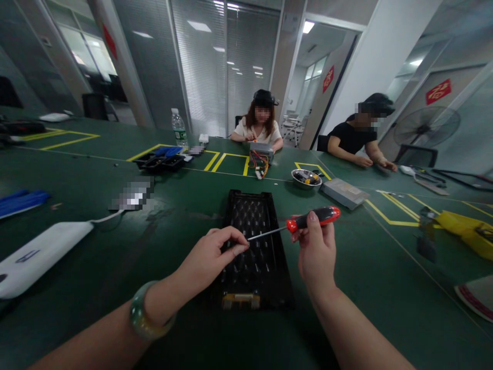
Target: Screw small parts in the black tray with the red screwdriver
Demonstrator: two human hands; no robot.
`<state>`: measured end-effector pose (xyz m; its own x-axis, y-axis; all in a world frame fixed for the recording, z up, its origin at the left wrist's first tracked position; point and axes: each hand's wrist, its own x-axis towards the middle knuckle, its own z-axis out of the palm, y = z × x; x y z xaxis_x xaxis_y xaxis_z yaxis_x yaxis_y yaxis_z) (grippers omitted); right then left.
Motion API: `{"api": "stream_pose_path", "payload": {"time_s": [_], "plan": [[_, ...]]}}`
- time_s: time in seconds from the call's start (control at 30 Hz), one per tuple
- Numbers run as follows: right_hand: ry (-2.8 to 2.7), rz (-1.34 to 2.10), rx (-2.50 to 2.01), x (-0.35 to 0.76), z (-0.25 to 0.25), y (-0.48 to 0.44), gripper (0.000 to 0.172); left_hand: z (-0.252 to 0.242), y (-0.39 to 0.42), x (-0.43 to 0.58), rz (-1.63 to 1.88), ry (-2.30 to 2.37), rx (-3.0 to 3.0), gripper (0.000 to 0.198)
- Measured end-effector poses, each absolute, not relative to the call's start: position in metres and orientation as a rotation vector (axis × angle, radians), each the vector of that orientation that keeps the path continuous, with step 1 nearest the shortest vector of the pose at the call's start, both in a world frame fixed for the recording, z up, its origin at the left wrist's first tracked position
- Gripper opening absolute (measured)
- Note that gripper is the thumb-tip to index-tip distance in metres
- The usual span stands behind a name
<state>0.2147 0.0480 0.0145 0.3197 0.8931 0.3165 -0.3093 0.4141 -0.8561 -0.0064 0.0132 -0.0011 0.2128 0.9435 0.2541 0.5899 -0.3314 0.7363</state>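
Note:
In my right hand [318, 257] is a screwdriver [314, 219] with a red and black handle, its shaft pointing left. My left hand [215, 254] is closed in a pinch right at the screwdriver's tip; anything small between the thumb and finger is too small to make out. Below both hands lies a long black tray-like part [265, 262], with rows of small shiny spots across its inside. A yellowish piece with a pale label [242, 298] sits at its near end. A green bangle circles my left wrist.
A metal bowl [296, 181] of small parts and a grey metal box [344, 193] lie ahead right. A white power bank [42, 257] with a cable is on the left, near blue gloves [23, 202]. Black bins [159, 162] and a bottle [179, 128] stand farther off. Two people sit across the table.

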Motion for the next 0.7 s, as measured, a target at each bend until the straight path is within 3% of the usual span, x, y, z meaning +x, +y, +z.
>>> {"api": "stream_pose_path", "payload": {"time_s": [0.47, 0.7], "plan": [[-0.880, 0.850, -0.796, 0.2176, 0.0154, 0.0489, 0.031, 0.0005, 0.0091, -0.0066, 0.939, 1.315, 1.942, 0.012], [-1.012, 0.735, -0.767, 0.2186, 0.0199, 0.0396, 0.022, -0.0007, 0.0125, -0.0033, 0.868, 1.255, 2.025, 0.013]]}}
